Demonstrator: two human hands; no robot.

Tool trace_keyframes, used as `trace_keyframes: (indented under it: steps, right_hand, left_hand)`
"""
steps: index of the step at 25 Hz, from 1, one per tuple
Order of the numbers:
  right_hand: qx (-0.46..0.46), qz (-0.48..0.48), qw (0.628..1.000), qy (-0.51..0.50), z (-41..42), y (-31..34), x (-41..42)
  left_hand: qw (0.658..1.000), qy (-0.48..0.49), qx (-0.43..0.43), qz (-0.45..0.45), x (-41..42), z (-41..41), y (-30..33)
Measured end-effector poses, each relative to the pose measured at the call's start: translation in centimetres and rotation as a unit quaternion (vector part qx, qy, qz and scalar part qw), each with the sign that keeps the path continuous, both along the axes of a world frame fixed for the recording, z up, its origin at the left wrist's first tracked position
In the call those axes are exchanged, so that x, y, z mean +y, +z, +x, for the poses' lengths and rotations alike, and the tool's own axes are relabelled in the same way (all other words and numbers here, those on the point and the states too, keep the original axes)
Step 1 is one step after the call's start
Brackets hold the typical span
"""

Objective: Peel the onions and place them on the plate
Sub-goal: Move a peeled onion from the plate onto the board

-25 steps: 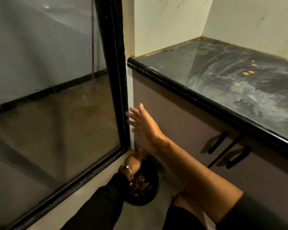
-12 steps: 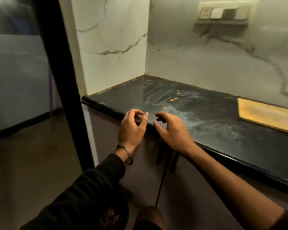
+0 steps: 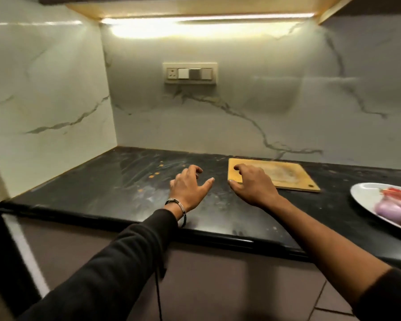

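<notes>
Both hands hover over the dark surface with fingers loosely curled and each grip holding nothing, the left hand over bare surface, the right hand at the board's near corner, while peeled onions lie on the plate at far right.

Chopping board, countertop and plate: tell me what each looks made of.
Chopping board: probably wood, pale yellow-tan, matte, with a worn whitish patch. Countertop: likely polished black stone, glossy with smeared reflections and a rounded front edge. Plate: white and smooth with a soft sheen, ceramic or melamine; the blur leaves it open.
</notes>
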State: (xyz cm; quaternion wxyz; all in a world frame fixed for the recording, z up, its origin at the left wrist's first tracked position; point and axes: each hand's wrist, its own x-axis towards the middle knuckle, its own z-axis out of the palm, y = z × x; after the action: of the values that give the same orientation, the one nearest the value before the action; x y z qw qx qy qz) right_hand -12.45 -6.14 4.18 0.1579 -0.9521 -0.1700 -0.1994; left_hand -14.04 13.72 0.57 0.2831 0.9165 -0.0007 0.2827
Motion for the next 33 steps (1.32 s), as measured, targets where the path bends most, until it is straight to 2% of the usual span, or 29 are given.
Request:
trace_keyframes:
  steps: [8, 15, 20, 24, 27, 30, 33]
  right_hand:
    - [0.027, -0.012, 0.992, -0.119, 5.3, 1.1, -13.2]
    - [0.107, 0.013, 0.98, -0.168, 12.9, -0.8, -21.4]
    - [0.2, 0.115, 0.959, -0.162, 18.8, -3.6, -24.4]
    - [0.263, 0.205, 0.928, -0.168, 22.4, -5.3, -24.9]
    - [0.266, 0.257, 0.912, -0.175, 23.9, -6.4, -24.8]
    - [0.238, 0.322, 0.898, -0.183, 24.1, -7.3, -25.1]
    - [0.22, 0.371, 0.883, -0.186, 23.2, -7.3, -25.3]
  left_hand:
    - [0.994, -0.061, 0.051, 0.07, -10.4, 8.3, 2.8]
    - [0.986, -0.035, 0.132, 0.101, -14.5, 16.2, 2.0]
    - [0.969, -0.031, 0.245, 0.012, -13.0, 21.9, -0.3]
    - [0.953, -0.042, 0.295, -0.058, -12.6, 24.5, -2.2]
    - [0.956, -0.032, 0.274, -0.096, -12.9, 25.4, -3.0]
    - [0.95, -0.042, 0.23, -0.204, -12.8, 25.3, -3.2]
    - [0.937, -0.042, 0.211, -0.275, -12.8, 24.5, -3.1]
